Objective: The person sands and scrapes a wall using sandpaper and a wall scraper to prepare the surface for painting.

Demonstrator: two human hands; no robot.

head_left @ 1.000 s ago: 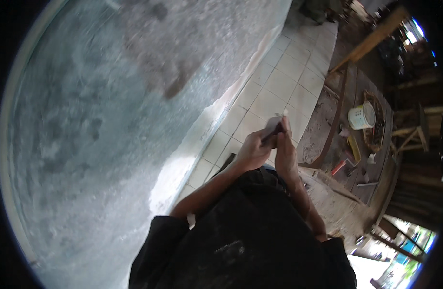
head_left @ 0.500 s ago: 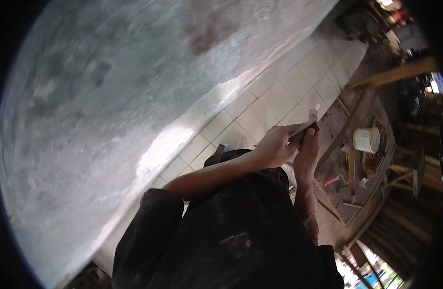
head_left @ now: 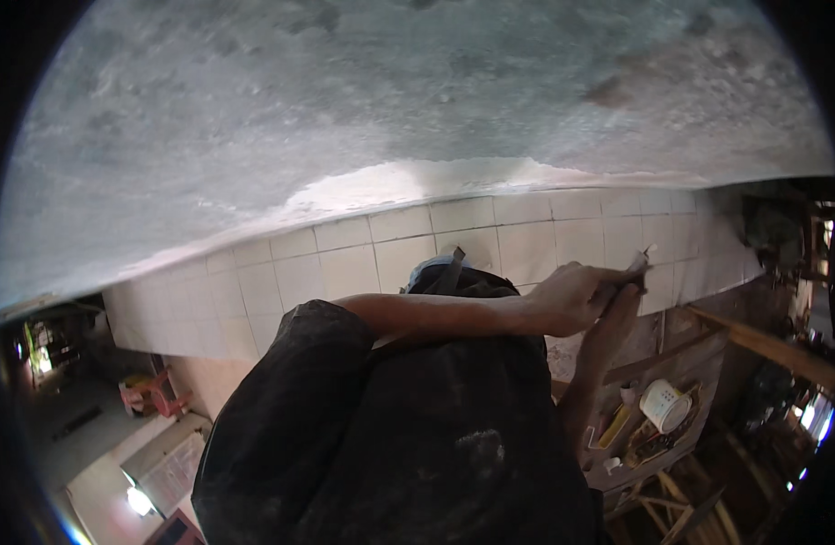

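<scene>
Both hands meet right of centre, in front of the tiled surface, around a small flat piece (head_left: 636, 269), pale on one side and dark brown on the other. It looks like a folded sheet, though its kind is unclear. My left hand (head_left: 567, 298) reaches across my body, its fingers closed at the near end of the piece. From below comes my right hand (head_left: 619, 315), its fingers pressed against the piece's edge. Just beyond the fingertips shows a small whitish object (head_left: 651, 247), too small to name. The fingers hide part of the piece.
A grey plastered wall (head_left: 417, 100) with a white patch along its foot spans the top. Pale tiles (head_left: 399, 259) run beneath it. At lower right a white bucket (head_left: 664, 406) stands on a wooden platform beside a yellow-edged tool (head_left: 610, 427). A red stool (head_left: 154, 393) stands far left.
The view has turned, so the wall now lies across the top and the floor at left shows. My hands stay together on the flat piece, now farther right in the picture.
</scene>
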